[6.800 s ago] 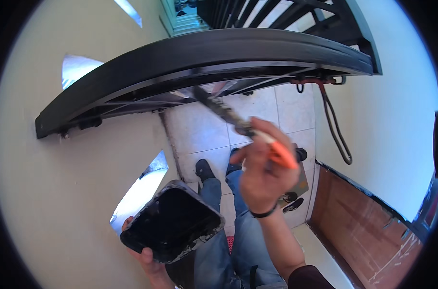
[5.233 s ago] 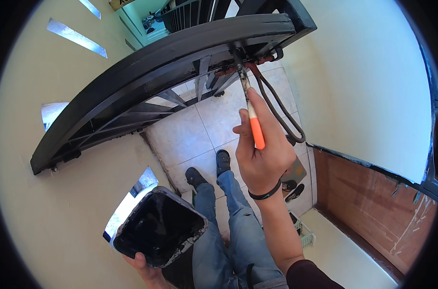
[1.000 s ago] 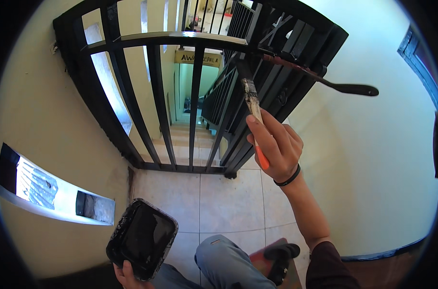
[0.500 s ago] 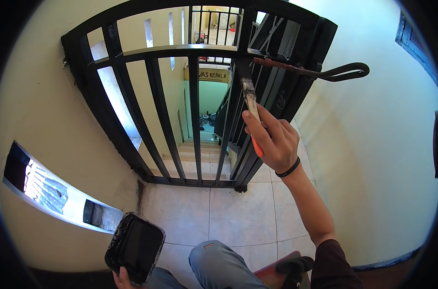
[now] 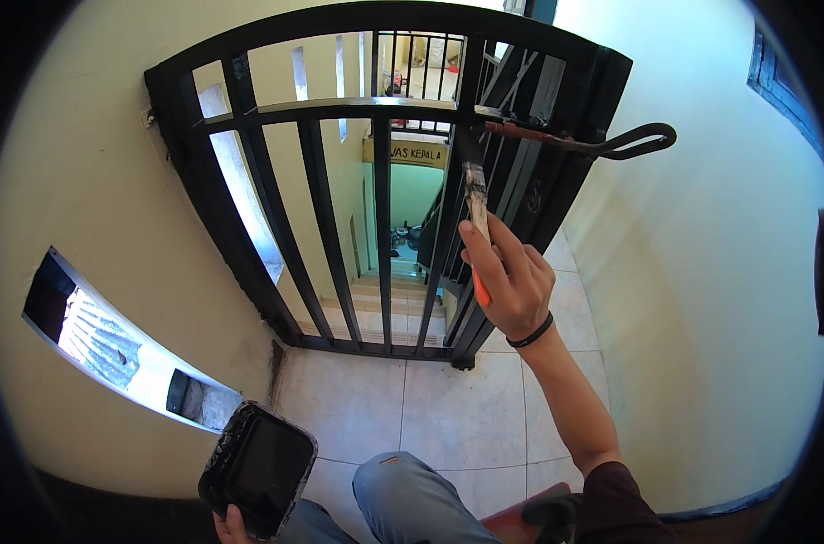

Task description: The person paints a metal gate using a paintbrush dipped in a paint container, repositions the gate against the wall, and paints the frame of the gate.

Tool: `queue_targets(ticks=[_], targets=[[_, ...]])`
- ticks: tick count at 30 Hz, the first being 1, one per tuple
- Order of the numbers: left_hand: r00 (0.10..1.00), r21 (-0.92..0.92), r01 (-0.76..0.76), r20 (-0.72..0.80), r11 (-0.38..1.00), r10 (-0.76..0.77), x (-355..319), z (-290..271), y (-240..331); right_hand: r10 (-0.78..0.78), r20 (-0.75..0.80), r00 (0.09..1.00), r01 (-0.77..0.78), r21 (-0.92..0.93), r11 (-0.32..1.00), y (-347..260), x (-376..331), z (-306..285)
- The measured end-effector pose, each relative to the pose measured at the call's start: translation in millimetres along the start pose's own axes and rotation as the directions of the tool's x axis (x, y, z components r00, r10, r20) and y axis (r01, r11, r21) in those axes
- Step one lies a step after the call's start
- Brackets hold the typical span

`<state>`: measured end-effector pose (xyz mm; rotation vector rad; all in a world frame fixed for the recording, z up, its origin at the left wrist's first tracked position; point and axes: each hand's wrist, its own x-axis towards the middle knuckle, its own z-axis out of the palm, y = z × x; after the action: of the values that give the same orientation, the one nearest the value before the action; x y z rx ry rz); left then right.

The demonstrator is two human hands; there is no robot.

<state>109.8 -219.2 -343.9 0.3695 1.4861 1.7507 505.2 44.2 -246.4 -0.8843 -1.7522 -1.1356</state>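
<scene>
My right hand is closed round a paintbrush with a pale, paint-stained handle ending in orange. Its dark bristles point up and touch the black metal gate at an upright bar, just below the upper crossbar. Close above the bristles, a reddish-brown latch rod with a black loop end sticks out to the right. Low on the left, my left hand grips the near edge of a black paint tray, smeared with paint on its rim. Most of that hand is out of the picture.
Behind the gate, tiled stairs lead down, below a low beam with lettering. Cream walls stand on both sides, the left one with a slot opening. Sandals lie near my right knee on something red.
The whole view has shifted slightly, so the gate sits a little lower and further right. The brush stays against the same bar under the latch; both hands keep their holds.
</scene>
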Motion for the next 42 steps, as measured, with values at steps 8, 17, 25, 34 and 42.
queue_targets(ticks=[8,17,25,34,42], targets=[[1.0,0.001,-0.002,-0.008,1.0,0.002,-5,1,5,0.092,-0.054,0.994,-0.092,0.005,0.996,-10,-7,16],[0.999,-0.032,-0.014,0.029,0.999,0.015,-14,1,14,0.193,-0.128,0.973,-0.186,0.068,0.98,-18,-5,24],[1.0,-0.024,-0.02,-0.023,1.0,0.019,-15,-10,14,0.21,-0.165,0.964,-0.207,0.037,0.978,-24,-2,29],[0.999,-0.044,-0.034,0.005,0.998,0.035,-16,-24,8,0.166,-0.121,0.979,-0.166,0.009,0.986,-24,7,16],[1.0,-0.09,0.014,0.011,0.996,-0.014,-20,-20,15,0.12,0.049,0.992,-0.121,0.014,0.993,-39,-24,-7]])
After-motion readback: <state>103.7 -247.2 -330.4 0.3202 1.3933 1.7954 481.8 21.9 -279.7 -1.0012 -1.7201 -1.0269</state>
